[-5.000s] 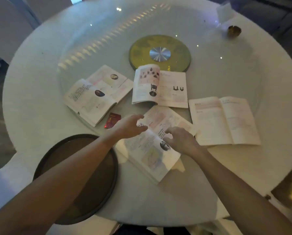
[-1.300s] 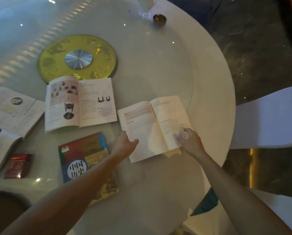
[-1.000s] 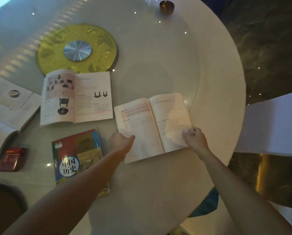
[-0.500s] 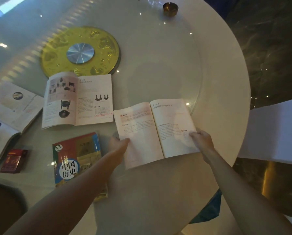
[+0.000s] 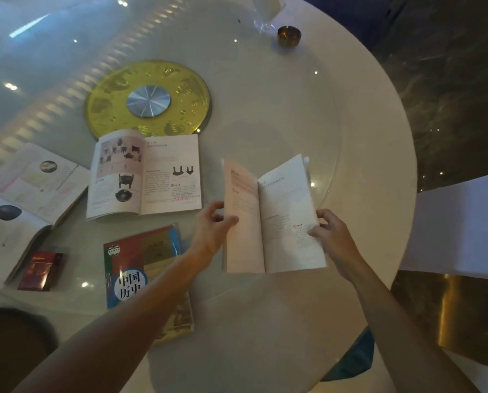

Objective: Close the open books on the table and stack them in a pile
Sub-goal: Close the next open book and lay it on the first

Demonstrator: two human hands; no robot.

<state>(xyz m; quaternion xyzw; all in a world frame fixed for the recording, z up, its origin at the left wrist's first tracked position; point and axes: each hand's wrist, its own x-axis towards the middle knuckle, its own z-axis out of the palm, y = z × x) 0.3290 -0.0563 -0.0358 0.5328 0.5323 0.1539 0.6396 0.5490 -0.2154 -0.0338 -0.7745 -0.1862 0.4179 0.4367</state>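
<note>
I hold a white open book (image 5: pixel 271 219) lifted off the round table (image 5: pixel 364 143), its two halves folded up into a V. My left hand (image 5: pixel 211 231) grips its left edge and my right hand (image 5: pixel 329 236) grips its right edge. A closed book with a colourful cover (image 5: pixel 140 265) lies flat below my left forearm. Another open book (image 5: pixel 145 174) with pictures of dark vessels lies behind it. A third open book (image 5: pixel 30 199) lies at the far left, partly cut off by the frame.
A red box (image 5: pixel 41 270) lies by the left open book. A yellow disc with a silver hub (image 5: pixel 148 100) sits mid-table, a small brass dish (image 5: pixel 289 36) at the far edge. A dark round tray (image 5: pixel 13 344) is at lower left, a white chair (image 5: pixel 461 225) at right.
The nearest open book has been closed and lies cover up. Both hands moved to the right-hand open book, took its edges, lifted it and began folding its halves together.
</note>
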